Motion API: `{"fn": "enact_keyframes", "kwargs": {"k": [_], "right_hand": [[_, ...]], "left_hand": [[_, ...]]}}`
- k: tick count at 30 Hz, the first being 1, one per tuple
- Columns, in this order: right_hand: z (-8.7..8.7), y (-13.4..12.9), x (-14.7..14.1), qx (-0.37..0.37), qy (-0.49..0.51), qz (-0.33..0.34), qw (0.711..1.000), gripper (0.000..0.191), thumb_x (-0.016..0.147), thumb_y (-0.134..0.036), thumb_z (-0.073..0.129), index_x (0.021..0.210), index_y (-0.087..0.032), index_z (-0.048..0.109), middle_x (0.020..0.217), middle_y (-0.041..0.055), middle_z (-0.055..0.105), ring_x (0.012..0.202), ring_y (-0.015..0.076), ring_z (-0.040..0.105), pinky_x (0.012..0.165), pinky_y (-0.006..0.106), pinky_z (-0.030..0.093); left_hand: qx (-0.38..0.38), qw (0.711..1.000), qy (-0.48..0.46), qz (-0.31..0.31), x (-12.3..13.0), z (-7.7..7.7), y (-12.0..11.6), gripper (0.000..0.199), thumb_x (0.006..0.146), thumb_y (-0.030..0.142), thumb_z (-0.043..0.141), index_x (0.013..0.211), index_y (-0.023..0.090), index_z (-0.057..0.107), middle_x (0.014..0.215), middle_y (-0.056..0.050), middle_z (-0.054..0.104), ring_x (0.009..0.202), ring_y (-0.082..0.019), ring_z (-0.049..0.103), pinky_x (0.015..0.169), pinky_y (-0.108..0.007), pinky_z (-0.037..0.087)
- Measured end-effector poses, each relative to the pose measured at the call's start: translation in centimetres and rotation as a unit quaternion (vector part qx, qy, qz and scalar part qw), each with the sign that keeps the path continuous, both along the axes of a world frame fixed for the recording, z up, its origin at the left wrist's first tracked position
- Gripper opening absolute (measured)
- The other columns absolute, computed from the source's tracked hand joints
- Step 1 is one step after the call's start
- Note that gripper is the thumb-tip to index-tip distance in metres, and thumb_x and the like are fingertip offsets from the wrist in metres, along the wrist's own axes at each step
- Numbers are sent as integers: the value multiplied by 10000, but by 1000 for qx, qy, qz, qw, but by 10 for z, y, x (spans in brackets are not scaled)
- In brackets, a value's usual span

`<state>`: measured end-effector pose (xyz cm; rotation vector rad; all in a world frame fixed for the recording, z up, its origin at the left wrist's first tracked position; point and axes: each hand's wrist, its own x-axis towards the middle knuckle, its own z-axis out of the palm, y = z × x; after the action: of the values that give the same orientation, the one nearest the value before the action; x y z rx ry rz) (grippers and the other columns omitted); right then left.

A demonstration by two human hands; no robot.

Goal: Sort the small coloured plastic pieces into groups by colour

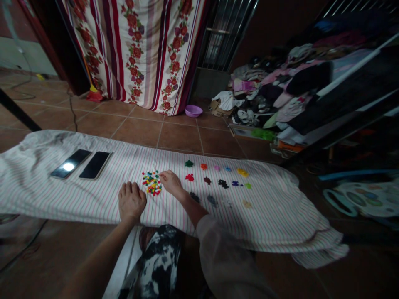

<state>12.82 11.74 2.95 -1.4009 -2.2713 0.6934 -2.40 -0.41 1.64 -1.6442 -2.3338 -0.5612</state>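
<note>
A mixed heap of small coloured pieces (pixel 152 182), too small to name, lies on the striped cloth (pixel 102 199). Just left of it my left hand (pixel 132 201) rests flat, fingers stretched out, holding nothing visible. My right hand (pixel 171 181) is at the heap's right edge with its fingertips pinched together; whatever is between them cannot be made out. Sorted by colour, several small piles spread to the right, among them a dark green pile (pixel 188 163), a red pile (pixel 189 177), a yellow pile (pixel 242 172), a black pile (pixel 223 183) and a beige pile (pixel 247 204). My right forearm passes close to a dark pile (pixel 194 197).
Two phones (pixel 71 164) lie side by side toward the cloth's left end. Beyond the table, a purple basin (pixel 193 111) sits on the tiled floor near a floral curtain (pixel 134 50). Heaped clothes (pixel 249 95) fill the back right, and a light-blue-framed chair (pixel 339 201) stands at right.
</note>
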Motion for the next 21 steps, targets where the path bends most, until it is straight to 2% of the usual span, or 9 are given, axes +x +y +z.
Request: {"fn": "enact_keyframes", "kwargs": {"k": [5,11,16,21], "right_hand": [[6,-4,-19,-15,-63,-24,998,246,925,-236,537,1109,-250,700,1097,54,674,998,171,634,834,258,466],[8,-1,-26,-20,-109,-45,993,244,930,-220,500,1092,-253,679,1101,69,666,1015,197,633,818,292,467],[6,1,-27,-27,-109,-51,992,219,923,-222,499,1045,-252,678,1083,61,670,981,189,639,789,284,465],[8,0,-24,-20,-64,-54,996,179,903,-227,538,1028,-244,664,1077,43,693,987,173,644,817,266,460]], "left_hand": [[5,1000,10,-2,0,1,0,386,898,276,404,1148,63,607,1259,-236,593,1254,-355,499,1044,-488,391],[14,1000,-17,1,1,1,0,351,877,269,428,1119,98,617,1250,-209,603,1270,-347,491,1061,-497,378],[1,1000,-15,3,1,3,0,359,887,275,407,1110,86,615,1259,-227,590,1270,-353,486,1061,-497,375],[-7,1000,-7,3,1,4,0,356,891,276,399,1103,87,613,1249,-224,597,1257,-353,493,1052,-496,386]]}}
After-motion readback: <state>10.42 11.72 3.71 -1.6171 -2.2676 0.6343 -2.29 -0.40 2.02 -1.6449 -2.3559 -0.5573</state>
